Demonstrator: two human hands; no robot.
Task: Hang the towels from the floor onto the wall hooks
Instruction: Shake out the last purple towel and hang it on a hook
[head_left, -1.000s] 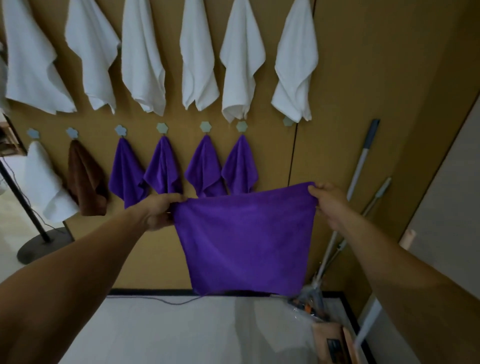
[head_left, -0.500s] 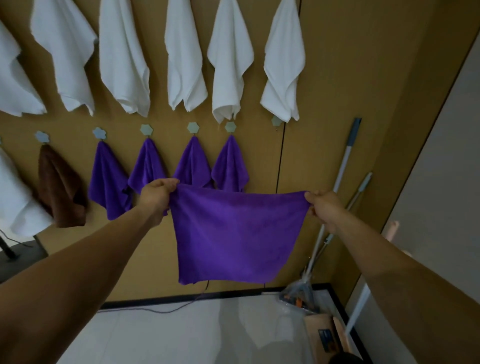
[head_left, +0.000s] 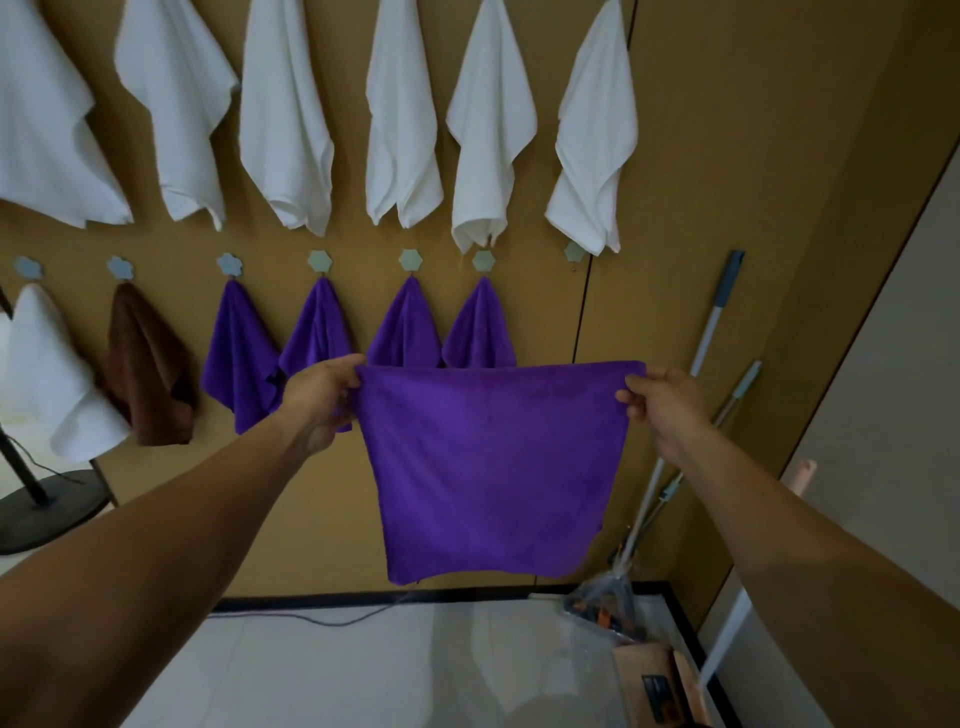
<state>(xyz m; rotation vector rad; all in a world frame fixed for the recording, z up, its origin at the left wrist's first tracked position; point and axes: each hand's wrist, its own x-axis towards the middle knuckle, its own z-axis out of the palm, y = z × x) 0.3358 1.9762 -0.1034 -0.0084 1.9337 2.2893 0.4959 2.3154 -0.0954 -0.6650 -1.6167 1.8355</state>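
Note:
A purple towel (head_left: 488, 467) hangs spread flat in front of the wall, stretched between both hands. My left hand (head_left: 322, 400) pinches its top left corner and my right hand (head_left: 660, 405) pinches its top right corner. Behind it, a lower row of hexagonal wall hooks carries several purple towels (head_left: 239, 358), a brown towel (head_left: 145, 369) and a white one (head_left: 47, 374). One hook (head_left: 574, 252) at the right end of that row is bare, partly under a white towel. An upper row holds several white towels (head_left: 400, 124).
Mop handles (head_left: 711, 332) lean against the wall at the right. A clear bag and a cardboard box (head_left: 654, 680) lie on the floor in the right corner. A black stand base (head_left: 41, 514) sits at the left. A thin cable (head_left: 322, 618) runs along the skirting.
Both hands have raised the spread towel slightly and kept it taut. The view has shifted a little, with the wall hooks now sitting closer above the towel.

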